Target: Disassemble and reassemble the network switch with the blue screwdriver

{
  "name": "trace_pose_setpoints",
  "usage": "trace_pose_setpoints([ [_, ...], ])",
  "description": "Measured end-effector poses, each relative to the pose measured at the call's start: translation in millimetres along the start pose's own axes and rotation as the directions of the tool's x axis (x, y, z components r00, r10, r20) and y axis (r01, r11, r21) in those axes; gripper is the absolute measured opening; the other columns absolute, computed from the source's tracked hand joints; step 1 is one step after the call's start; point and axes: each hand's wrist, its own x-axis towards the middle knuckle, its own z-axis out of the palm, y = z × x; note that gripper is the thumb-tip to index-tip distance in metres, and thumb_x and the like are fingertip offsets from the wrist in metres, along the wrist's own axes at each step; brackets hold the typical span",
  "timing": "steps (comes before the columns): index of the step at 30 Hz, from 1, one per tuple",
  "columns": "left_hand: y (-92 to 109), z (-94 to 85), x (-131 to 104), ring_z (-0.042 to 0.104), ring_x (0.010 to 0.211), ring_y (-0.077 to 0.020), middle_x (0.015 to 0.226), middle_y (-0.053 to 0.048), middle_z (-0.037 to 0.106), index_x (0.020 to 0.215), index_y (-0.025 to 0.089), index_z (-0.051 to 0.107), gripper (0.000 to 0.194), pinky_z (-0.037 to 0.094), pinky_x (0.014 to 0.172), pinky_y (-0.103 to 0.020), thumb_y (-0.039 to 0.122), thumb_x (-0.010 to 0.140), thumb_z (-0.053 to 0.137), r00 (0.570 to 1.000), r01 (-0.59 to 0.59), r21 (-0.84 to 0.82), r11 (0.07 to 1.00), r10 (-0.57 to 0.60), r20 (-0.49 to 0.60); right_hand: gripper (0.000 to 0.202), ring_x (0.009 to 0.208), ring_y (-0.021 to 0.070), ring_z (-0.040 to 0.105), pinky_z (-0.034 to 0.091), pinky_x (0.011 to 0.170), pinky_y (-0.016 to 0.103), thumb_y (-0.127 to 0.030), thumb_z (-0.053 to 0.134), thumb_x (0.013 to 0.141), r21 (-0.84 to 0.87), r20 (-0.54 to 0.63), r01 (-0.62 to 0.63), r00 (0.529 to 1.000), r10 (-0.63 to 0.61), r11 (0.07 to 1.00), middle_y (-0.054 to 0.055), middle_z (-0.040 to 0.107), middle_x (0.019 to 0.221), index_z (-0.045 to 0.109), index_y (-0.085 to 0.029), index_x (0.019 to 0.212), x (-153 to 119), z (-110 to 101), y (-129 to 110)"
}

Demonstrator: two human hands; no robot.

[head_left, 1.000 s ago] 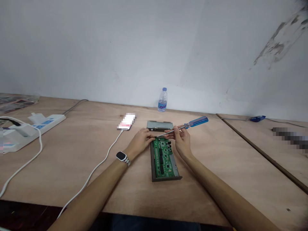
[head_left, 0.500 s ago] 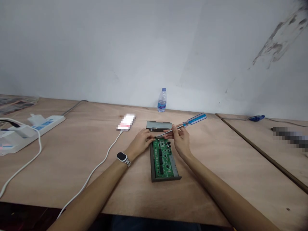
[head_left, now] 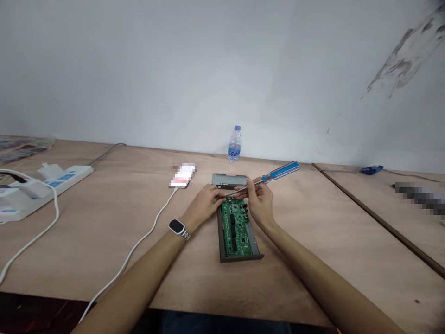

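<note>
A green circuit board [head_left: 239,232] lies in a dark open case [head_left: 222,241] in front of me. With bent fingers, my left hand [head_left: 204,202] is closed on the case's far left corner; its fingertips are partly hidden. My right hand [head_left: 261,203] grips a screwdriver [head_left: 281,171] by its shaft, the clear blue handle pointing up to the right. The shaft slants down left to the board's far end, close to my left fingers. Exactly what the tip touches is too small to see. A grey metal cover [head_left: 229,179] sits just beyond the board.
Behind stands a water bottle [head_left: 234,147] near the wall. To the left are a phone [head_left: 183,175] on a white cable [head_left: 153,226] and a white power strip [head_left: 74,175] with plugs. A gap [head_left: 375,218] between tabletops runs at right, with a blue object [head_left: 371,170] beyond it.
The screwdriver's shaft has tilted slightly, its handle shifting a little up and right. Both hands stay in nearly the same place; the whole view has moved slightly.
</note>
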Motion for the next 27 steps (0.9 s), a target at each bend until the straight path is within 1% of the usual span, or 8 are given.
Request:
trace_pose_setpoints([
  [3, -0.9, 0.7, -0.2, 0.059, 0.098, -0.0246, 0.096, -0.008, 0.066, 0.1, 0.022, 0.076, 0.017, 0.047, 0.086, -0.037, 0.025, 0.095, 0.06, 1.0, 0.003, 0.016, 1.0, -0.003, 0.005, 0.038, 0.06, 0.0219, 0.073, 0.064, 0.058, 0.035, -0.059, 0.061, 0.091, -0.013, -0.003, 0.002, 1.0, -0.002, 1.0, 0.006, 0.077, 0.079, 0.055, -0.023, 0.084, -1.1, -0.5, -2.5],
  [7, -1.7, -0.1, -1.4, 0.059, 0.096, -0.0244, 0.093, -0.007, 0.065, 0.093, 0.02, 0.075, 0.015, 0.046, 0.085, -0.036, 0.025, 0.095, 0.06, 1.0, 0.022, 0.011, 1.0, -0.022, 0.008, 0.037, 0.059, 0.0215, 0.073, 0.064, 0.059, 0.035, -0.058, 0.062, 0.091, -0.017, -0.019, 0.013, 1.0, -0.013, 1.0, 0.006, 0.077, 0.08, 0.055, -0.023, 0.083, -0.6, -3.2, -5.4],
  [10, -1.5, -1.3, -2.0, 0.059, 0.095, -0.0243, 0.092, -0.007, 0.065, 0.093, 0.019, 0.074, 0.017, 0.047, 0.085, -0.037, 0.026, 0.096, 0.059, 1.0, 0.021, 0.013, 1.0, -0.022, 0.02, 0.037, 0.058, 0.0212, 0.072, 0.063, 0.058, 0.035, -0.057, 0.062, 0.091, -0.021, -0.023, 0.017, 1.0, -0.018, 1.0, 0.006, 0.077, 0.079, 0.055, -0.022, 0.083, 0.1, -5.4, -4.2],
  [17, -0.4, -0.6, -2.0, 0.059, 0.099, -0.025, 0.095, -0.008, 0.065, 0.092, 0.02, 0.074, 0.015, 0.047, 0.089, -0.038, 0.022, 0.095, 0.059, 0.999, 0.016, 0.035, 0.999, -0.018, 0.031, 0.037, 0.06, 0.0228, 0.074, 0.064, 0.059, 0.036, -0.058, 0.061, 0.092, -0.046, 0.003, 0.009, 1.0, -0.009, 0.999, 0.008, 0.078, 0.08, 0.057, -0.022, 0.084, 0.4, -6.1, 0.1],
  [22, 1.1, -1.5, -2.0, 0.058, 0.099, -0.025, 0.095, -0.008, 0.065, 0.09, 0.019, 0.072, 0.016, 0.048, 0.088, -0.038, 0.022, 0.095, 0.058, 0.999, 0.008, 0.059, 0.998, -0.01, 0.031, 0.037, 0.062, 0.0238, 0.074, 0.065, 0.061, 0.038, -0.058, 0.062, 0.091, -0.048, 0.064, -0.01, 0.998, 0.013, 0.999, 0.008, 0.078, 0.082, 0.056, -0.023, 0.083, 2.0, -8.4, -1.0],
  [27, 5.3, -2.8, -0.8, 0.058, 0.099, -0.0258, 0.094, -0.009, 0.065, 0.09, 0.02, 0.073, 0.018, 0.048, 0.088, -0.038, 0.02, 0.095, 0.057, 0.999, 0.012, 0.104, 0.994, -0.017, 0.04, 0.037, 0.063, 0.0236, 0.073, 0.065, 0.062, 0.038, -0.058, 0.061, 0.092, -0.081, 0.072, 0.025, 0.997, -0.019, 0.996, 0.009, 0.077, 0.083, 0.058, -0.022, 0.083, -0.7, -6.3, -0.8],
])
